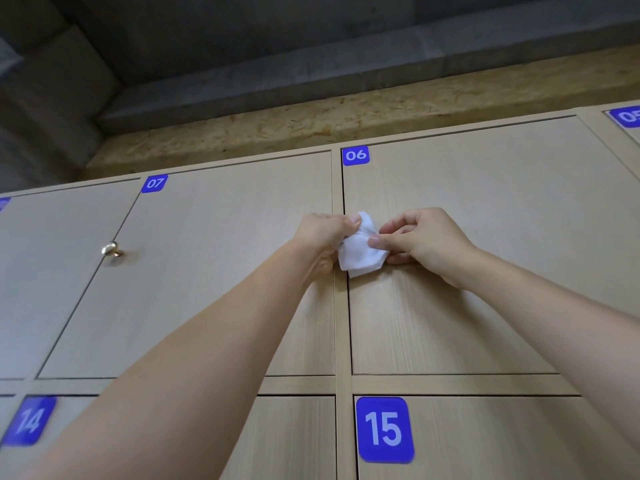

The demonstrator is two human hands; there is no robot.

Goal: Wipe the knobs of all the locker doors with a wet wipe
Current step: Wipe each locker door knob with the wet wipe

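Head view. Both grips are closed on the wipe (360,249): the left hand (323,233) pinches its upper left part under the thumb, and the right hand (420,242) pinches its right edge between thumb and curled fingers. The wipe is bunched and folded, and held against the left edge of door 06 (485,254), just beside the divider toward door 07 (214,271). No knob is visible on door 06. If one sits here, the wipe and hands hide it; this cannot be confirmed.

A brass knob (111,250) shows at the left edge of door 07, well apart from the wipe and not touched by either hand. Doors 14 (62,445) and 15 (502,438) lie below; their knobs are out of sight.

Failure risks, as judgement:

- Loss of wipe. Both arms reach up at full stretch, and each grip is only a pinch on an edge. Releasing one hand may let the wipe fall.
- Poor contact. A bunched wipe offers few layers to wrap around a knob, so its back and stem may be missed.
- Skipped knobs. With many numbered doors, working out of order would leave some unwiped.
- Door pulled open. Rubbing a knob with outward force may swing the door.
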